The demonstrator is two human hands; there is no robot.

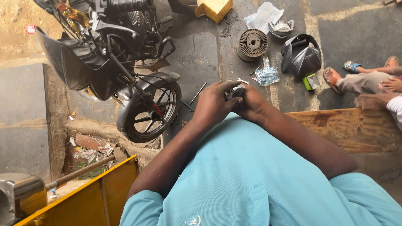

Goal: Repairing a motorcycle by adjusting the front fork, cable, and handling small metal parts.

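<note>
I'm in a roadside motorcycle repair spot: a black motorcycle (121,71) stands left of my hands, with a wrench (243,81) and headlight cowl (302,55) (detached) on the stone paving (197,54) beyond.

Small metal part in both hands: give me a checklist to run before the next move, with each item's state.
1. Left hand grips the small metal part: ok, fingers wrap it.
2. Right hand supports it from the other side: ok, the hands meet around it.
3. Part's condition and orientation: cannot tell, mostly hidden by fingers.
4. Spanner within reach: cannot tell; it lies on the stone floor beyond the hands.
5. Motorcycle clear of the hands: ok, it stands apart to the left.
6. Seated person's feet clear of the work: ok, off to the right.
</note>
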